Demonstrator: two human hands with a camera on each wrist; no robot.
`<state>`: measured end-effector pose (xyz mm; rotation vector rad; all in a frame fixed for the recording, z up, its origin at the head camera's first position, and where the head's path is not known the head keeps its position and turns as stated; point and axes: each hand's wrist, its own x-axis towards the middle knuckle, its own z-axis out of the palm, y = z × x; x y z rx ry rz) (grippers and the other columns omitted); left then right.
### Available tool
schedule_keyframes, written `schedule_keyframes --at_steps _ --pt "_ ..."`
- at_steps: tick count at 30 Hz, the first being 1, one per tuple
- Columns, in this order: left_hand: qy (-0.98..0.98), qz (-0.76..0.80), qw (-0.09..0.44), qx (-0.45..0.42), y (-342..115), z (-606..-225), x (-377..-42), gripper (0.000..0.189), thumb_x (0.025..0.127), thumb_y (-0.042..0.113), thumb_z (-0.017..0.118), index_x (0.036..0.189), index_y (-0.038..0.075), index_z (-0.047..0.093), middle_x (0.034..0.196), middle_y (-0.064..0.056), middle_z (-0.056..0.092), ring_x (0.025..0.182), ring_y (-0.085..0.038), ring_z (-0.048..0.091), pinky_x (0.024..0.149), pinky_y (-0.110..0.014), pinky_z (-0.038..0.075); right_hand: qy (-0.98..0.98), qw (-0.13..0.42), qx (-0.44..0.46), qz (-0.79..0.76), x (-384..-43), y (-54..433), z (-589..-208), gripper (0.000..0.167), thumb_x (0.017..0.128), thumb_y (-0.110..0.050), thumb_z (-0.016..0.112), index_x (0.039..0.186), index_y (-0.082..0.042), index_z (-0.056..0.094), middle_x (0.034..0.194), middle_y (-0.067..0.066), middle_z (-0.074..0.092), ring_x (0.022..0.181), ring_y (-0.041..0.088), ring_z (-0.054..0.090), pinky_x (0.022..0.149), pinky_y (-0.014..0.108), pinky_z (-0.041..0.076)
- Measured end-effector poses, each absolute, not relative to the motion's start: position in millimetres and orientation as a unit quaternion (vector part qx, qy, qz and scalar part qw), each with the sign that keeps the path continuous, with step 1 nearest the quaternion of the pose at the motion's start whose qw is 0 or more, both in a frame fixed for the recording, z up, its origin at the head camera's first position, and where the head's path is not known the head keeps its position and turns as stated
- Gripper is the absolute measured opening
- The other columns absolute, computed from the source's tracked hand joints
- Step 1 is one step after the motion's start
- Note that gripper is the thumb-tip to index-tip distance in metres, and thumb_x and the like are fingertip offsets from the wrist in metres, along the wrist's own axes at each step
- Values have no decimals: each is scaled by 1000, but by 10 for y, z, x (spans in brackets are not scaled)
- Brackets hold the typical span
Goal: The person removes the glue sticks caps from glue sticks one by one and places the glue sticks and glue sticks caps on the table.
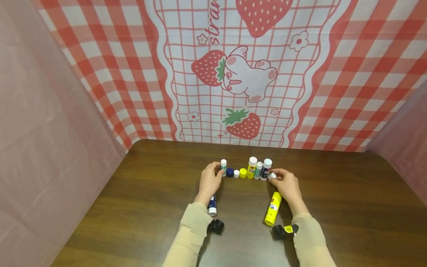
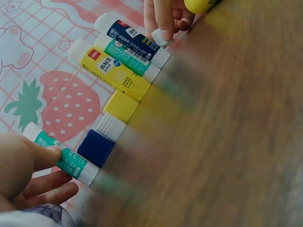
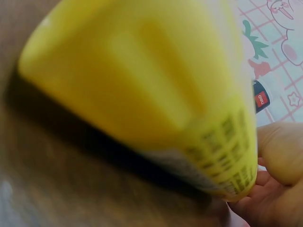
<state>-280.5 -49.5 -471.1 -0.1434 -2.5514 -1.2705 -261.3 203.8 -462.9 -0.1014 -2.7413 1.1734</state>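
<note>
My left hand (image 1: 211,180) pinches a small teal glue stick (image 2: 71,161), upright at the left end of a row. Beside it stand a navy cap (image 2: 95,147), a ribbed white cap (image 2: 111,125) and a yellow cap (image 2: 121,106). Further right come a yellow glue stick (image 1: 251,168), another teal glue stick (image 1: 258,171) and a navy glue stick (image 1: 265,170), all white-topped. At the right end, my right hand (image 1: 288,185) holds a small white cap (image 2: 162,39) between thumb and finger, close to the navy stick. In the right wrist view, a big yellow glue stick (image 3: 142,85) partly hides this hand.
The big yellow stick lies on the brown table (image 1: 150,207) near the right wrist. Another navy glue stick (image 1: 212,206) lies under the left forearm. A strawberry-print cloth (image 1: 243,74) hangs behind the table, with plain pinkish cloth (image 1: 60,129) at the sides.
</note>
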Motion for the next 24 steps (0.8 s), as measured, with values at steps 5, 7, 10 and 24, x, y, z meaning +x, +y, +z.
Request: schedule_keyframes --at_steps 5,7,10,24 --pt "-885 -440 144 -50 -502 -4711 -2800 21 85 16 63 104 8 62 94 -6 64 83 -19 60 76 -34 47 -920 94 -22 379 -2627 2039 -4644 31 80 -10 64 109 -1 63 89 17 65 79 24 57 66 29 41" --pt "-885 -439 147 -51 -504 -4715 -2800 21 85 16 62 104 8 62 94 -6 64 82 -19 60 75 -33 47 -921 96 -17 376 -2631 2038 -4646 31 80 -9 64 109 -1 63 89 17 63 78 24 55 66 29 40" --pt "-885 -438 148 -50 -502 -4717 -2795 21 84 16 63 104 8 62 93 -6 64 81 -19 60 74 -33 47 -923 89 -10 373 -2630 2038 -4650 31 80 -9 64 110 0 63 90 16 60 78 24 53 65 29 39" --pt "-886 -436 145 -51 -488 -4725 -2800 21 85 19 63 104 9 63 91 -5 63 80 -18 60 72 -32 47 -918 90 -15 386 -2640 2049 -4695 32 81 -9 65 112 -2 59 91 16 65 74 19 55 63 28 41"
